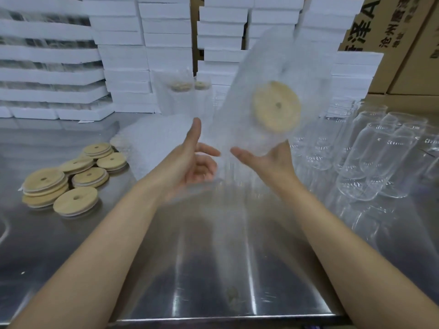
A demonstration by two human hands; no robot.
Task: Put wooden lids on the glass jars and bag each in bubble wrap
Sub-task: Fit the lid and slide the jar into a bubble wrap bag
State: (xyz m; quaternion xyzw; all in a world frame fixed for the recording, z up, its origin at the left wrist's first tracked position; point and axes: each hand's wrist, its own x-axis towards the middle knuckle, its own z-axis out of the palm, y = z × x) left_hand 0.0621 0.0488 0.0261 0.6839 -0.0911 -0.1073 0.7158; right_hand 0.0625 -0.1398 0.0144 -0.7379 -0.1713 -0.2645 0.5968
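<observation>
Clear glass jar (249, 131) capped by a round wooden lid (276, 106), in a translucent bubble-wrap bag (273, 62), tilts just above the right hand (268, 160), palm unclenched; the empty, relaxed left hand (194, 162) should steady it.

Table (213, 269): runs from the near edge to the far stacks.
Left, on table: wooden lids (71, 176) in a loose pile, several lying on one another.
Beyond the lids, toward centre: heap of bubble wrap bags (152, 138) on the table.
Right, on table: glass jars (380, 157), crowded together, reaching back to the far stacks.
Centre, above table: bagged jar (266, 74), its lower end on the right hand (268, 157); left hand (194, 162) just left of it.
Far centre: two more bagged jars (183, 91) on the table, in front of the foam boxes (142, 43), which are stacked along the far side.
Far right: cardboard cartons (403, 43), behind the glass jars.
</observation>
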